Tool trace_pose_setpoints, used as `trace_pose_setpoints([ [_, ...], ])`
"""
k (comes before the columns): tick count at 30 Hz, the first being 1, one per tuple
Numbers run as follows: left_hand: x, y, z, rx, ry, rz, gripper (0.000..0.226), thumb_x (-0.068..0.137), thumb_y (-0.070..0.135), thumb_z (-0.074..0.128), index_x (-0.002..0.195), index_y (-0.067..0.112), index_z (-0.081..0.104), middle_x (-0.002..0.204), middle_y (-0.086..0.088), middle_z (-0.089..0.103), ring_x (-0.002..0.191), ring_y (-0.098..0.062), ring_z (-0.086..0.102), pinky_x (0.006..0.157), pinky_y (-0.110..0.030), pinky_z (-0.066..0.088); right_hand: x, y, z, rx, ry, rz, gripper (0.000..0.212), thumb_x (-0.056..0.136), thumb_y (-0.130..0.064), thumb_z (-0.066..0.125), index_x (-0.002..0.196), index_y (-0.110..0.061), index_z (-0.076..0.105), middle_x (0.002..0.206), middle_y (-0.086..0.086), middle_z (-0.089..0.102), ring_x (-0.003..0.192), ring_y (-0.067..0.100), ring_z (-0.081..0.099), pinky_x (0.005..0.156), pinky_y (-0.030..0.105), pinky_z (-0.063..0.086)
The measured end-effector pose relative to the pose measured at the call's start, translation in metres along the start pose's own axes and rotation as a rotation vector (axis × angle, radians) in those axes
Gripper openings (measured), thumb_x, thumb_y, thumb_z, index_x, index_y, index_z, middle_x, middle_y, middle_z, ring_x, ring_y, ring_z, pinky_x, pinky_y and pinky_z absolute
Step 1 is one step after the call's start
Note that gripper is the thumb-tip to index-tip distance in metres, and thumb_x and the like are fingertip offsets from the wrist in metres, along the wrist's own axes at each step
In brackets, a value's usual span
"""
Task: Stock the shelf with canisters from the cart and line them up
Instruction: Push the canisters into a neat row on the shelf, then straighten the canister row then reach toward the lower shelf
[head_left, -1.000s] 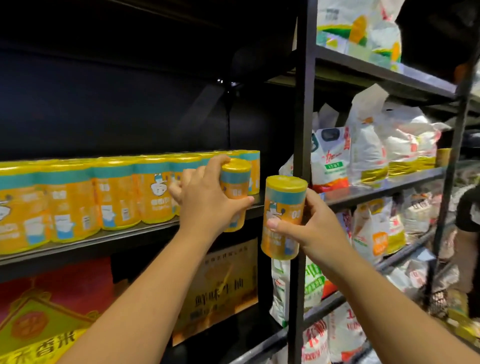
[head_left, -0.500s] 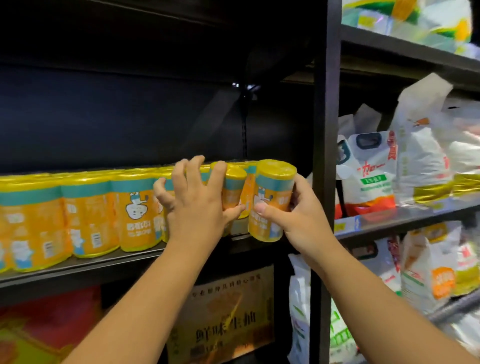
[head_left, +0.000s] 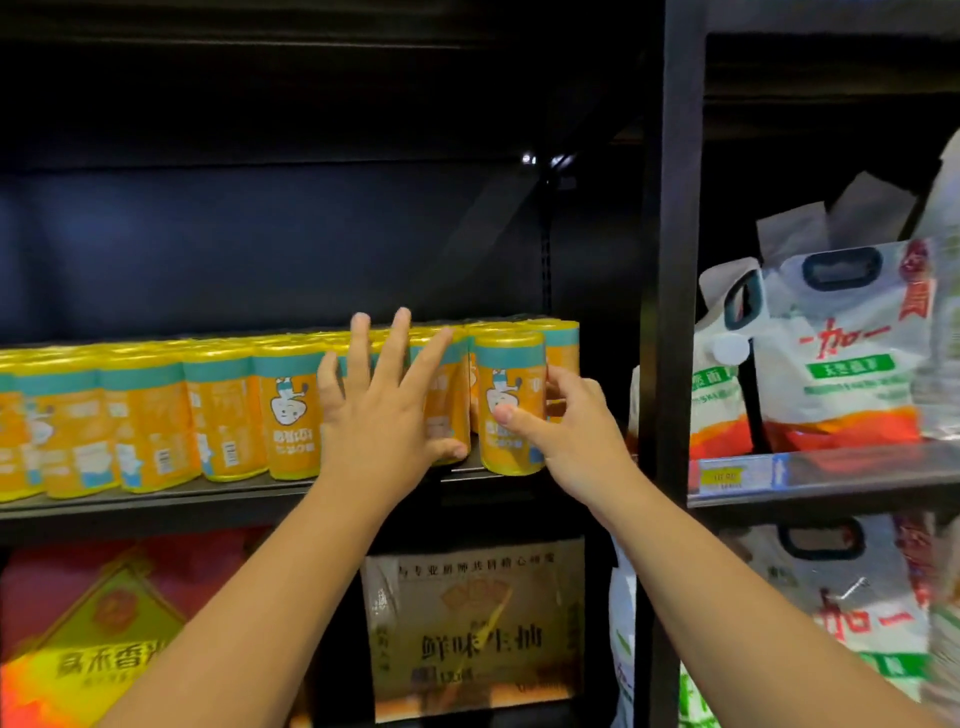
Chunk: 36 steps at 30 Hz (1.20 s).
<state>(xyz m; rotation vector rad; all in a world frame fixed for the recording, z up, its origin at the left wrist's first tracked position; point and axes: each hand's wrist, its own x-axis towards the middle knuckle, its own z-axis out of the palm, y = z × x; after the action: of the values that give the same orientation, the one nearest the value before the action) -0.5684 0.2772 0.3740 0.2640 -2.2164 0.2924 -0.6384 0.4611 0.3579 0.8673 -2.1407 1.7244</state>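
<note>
A row of yellow canisters with teal bands (head_left: 156, 415) stands along the dark shelf (head_left: 156, 501). My right hand (head_left: 566, 431) grips the rightmost front canister (head_left: 511, 400), which stands upright at the shelf's front edge, thumb across its label. My left hand (head_left: 384, 410) has its fingers spread and straight against the canister (head_left: 447, 410) beside it, which it largely hides. More canisters stand behind in a second row.
A black upright post (head_left: 670, 312) bounds the shelf on the right. Beyond it, white handled bags (head_left: 841, 353) sit on a neighbouring shelf with a price tag strip (head_left: 727, 475). Below are a brown carton (head_left: 478, 629) and a red and yellow box (head_left: 93, 639).
Both canisters went from held in the air to standing on the shelf. My left hand has opened off its canister and now lies flat against it. The view moved closer and left.
</note>
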Motion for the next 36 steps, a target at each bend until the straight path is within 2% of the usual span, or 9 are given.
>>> trace_pose_setpoints([
  [2, -0.004, 0.004, 0.002, 0.027, -0.020, -0.032, 0.120, 0.075, 0.079, 0.060, 0.153, 0.042, -0.024, 0.167, 0.001, -0.019, 0.150, -0.035, -0.027, 0.120, -0.059, 0.000, 0.005, -0.001, 0.004, -0.098, -0.016, -0.022, 0.061, 0.086, -0.048, 0.073, 0.139, -0.029, 0.049, 0.134, -0.008, 0.049, 0.117, 0.009, 0.055, 0.097, 0.030, 0.052],
  [6, -0.012, 0.010, 0.004, 0.021, -0.009, -0.086, 0.114, 0.083, 0.074, 0.055, 0.153, 0.036, -0.026, 0.169, -0.001, -0.011, 0.152, -0.033, -0.021, 0.121, -0.060, 0.006, 0.015, 0.003, 0.012, -0.104, -0.008, -0.010, 0.065, 0.086, -0.044, 0.075, 0.141, -0.029, 0.044, 0.137, -0.007, 0.058, 0.123, 0.013, 0.058, 0.100, 0.045, 0.055],
  [11, -0.034, 0.019, 0.005, -0.035, -0.075, -0.144, 0.074, 0.095, 0.073, 0.007, 0.152, 0.038, -0.025, 0.167, 0.004, -0.017, 0.151, -0.025, -0.025, 0.122, -0.058, 0.000, 0.018, 0.006, 0.017, -0.216, 0.065, 0.006, 0.047, 0.092, -0.046, 0.069, 0.126, -0.028, 0.041, 0.125, -0.003, 0.062, 0.109, 0.019, 0.063, 0.089, 0.048, 0.058],
  [14, -0.049, 0.023, 0.000, -0.054, -0.189, -0.173, 0.077, 0.095, 0.076, 0.013, 0.155, 0.040, -0.020, 0.166, 0.006, -0.022, 0.150, -0.022, -0.028, 0.121, -0.057, -0.002, 0.014, 0.004, 0.020, -0.315, 0.062, -0.016, 0.047, 0.096, -0.046, 0.063, 0.131, -0.024, 0.040, 0.130, 0.000, 0.059, 0.115, 0.022, 0.059, 0.089, 0.045, 0.057],
  [16, -0.058, 0.026, -0.006, -0.066, -0.228, -0.185, 0.077, 0.095, 0.074, 0.018, 0.157, 0.042, -0.012, 0.167, 0.006, -0.018, 0.151, -0.021, -0.025, 0.121, -0.058, 0.000, 0.008, 0.003, 0.019, -0.389, 0.062, -0.048, 0.056, 0.098, -0.048, 0.058, 0.142, -0.021, 0.038, 0.141, 0.002, 0.052, 0.130, 0.025, 0.047, 0.101, 0.045, 0.051],
  [21, -0.085, 0.028, -0.019, -0.120, -0.225, -0.220, 0.067, 0.099, 0.065, 0.035, 0.158, 0.038, 0.020, 0.168, 0.003, 0.012, 0.155, -0.023, 0.006, 0.121, -0.051, 0.017, -0.041, 0.006, 0.006, -0.467, 0.041, -0.258, 0.064, 0.102, -0.046, 0.049, 0.156, -0.019, 0.029, 0.160, 0.000, 0.031, 0.149, 0.023, 0.016, 0.121, 0.042, 0.023],
  [25, -0.122, 0.032, -0.024, -0.143, -0.184, -0.253, 0.060, 0.098, 0.056, 0.047, 0.151, 0.030, 0.039, 0.157, 0.004, 0.036, 0.146, -0.020, 0.027, 0.113, -0.047, 0.030, -0.092, 0.030, -0.004, -0.542, -0.076, -0.410, 0.054, 0.098, -0.037, 0.059, 0.147, -0.016, 0.048, 0.153, 0.002, 0.041, 0.145, 0.021, 0.023, 0.120, 0.035, 0.021],
  [30, -0.202, 0.036, -0.007, -0.209, -0.250, -0.290, 0.052, 0.096, 0.047, 0.057, 0.142, 0.023, 0.052, 0.147, -0.001, 0.048, 0.137, -0.025, 0.040, 0.106, -0.047, 0.038, -0.152, 0.091, -0.008, -0.600, -0.251, -0.455, 0.042, 0.093, -0.031, 0.064, 0.132, -0.015, 0.062, 0.142, 0.006, 0.052, 0.138, 0.027, 0.036, 0.117, 0.035, 0.024],
  [36, -0.335, 0.034, 0.005, -0.179, -0.509, -0.404, 0.060, 0.090, 0.054, 0.045, 0.134, 0.016, 0.059, 0.137, -0.010, 0.056, 0.123, -0.034, 0.053, 0.097, -0.052, 0.050, -0.227, 0.155, 0.013, -0.662, -0.508, -0.271, 0.044, 0.096, -0.033, 0.063, 0.137, -0.018, 0.059, 0.148, 0.004, 0.048, 0.143, 0.025, 0.030, 0.119, 0.040, 0.028],
])
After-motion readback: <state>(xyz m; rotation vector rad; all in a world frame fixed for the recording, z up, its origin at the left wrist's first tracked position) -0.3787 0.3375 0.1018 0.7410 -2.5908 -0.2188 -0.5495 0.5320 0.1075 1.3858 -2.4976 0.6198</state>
